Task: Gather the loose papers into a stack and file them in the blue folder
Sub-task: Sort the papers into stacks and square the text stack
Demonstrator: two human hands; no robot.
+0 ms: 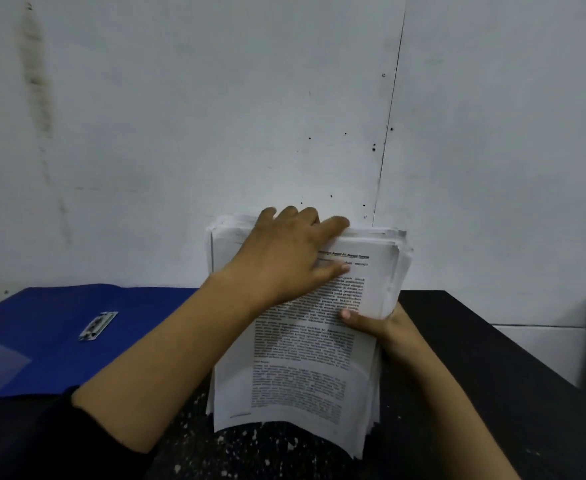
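Head view: the left hand [284, 258] lies on the front of a stack of papers [302, 375]. Its fingers bend over the top edge of the stack and its thumb lies flat on the printed page, so it holds the top. The right hand [385, 327] grips the side of the stack lower down, just under the left hand, with its thumb on the front page and its fingers hidden behind. The stack stands up on the dark worktop [475, 375] between the two hands, leaning a little. The blue folder [59, 341] lies open and flat, well off to the left of the left hand. A metal clip [97, 326] sits inside it. A white wall [180, 116] is behind the hands.
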